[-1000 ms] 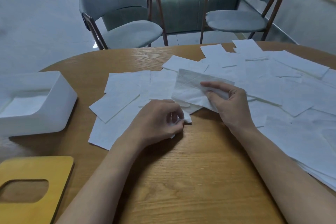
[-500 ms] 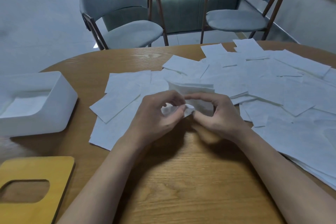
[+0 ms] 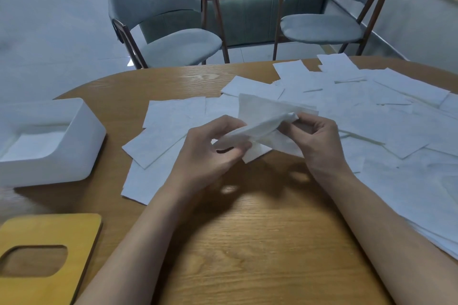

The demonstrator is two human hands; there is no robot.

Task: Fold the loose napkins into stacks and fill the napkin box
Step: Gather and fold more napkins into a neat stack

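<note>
Both hands hold one white napkin [image 3: 262,119] lifted a little above the wooden table [image 3: 247,242]. My left hand [image 3: 210,153] pinches its near left end, and my right hand [image 3: 314,138] pinches the right end, so the sheet is creased between them. Several loose napkins [image 3: 371,111] lie spread flat over the middle and right of the table, some overlapping. The white napkin box [image 3: 62,156] stands open at the left edge, with folded napkins inside [image 3: 37,141].
A yellow wooden lid [image 3: 49,235] with an oval slot lies at the near left corner. Two grey chairs [image 3: 173,32] stand beyond the far table edge. Bare wood shows in front of my forearms.
The napkin has been raised off the pile. My hands came together over it, then drew apart, each pinching an end; the right hand moved right and up.
</note>
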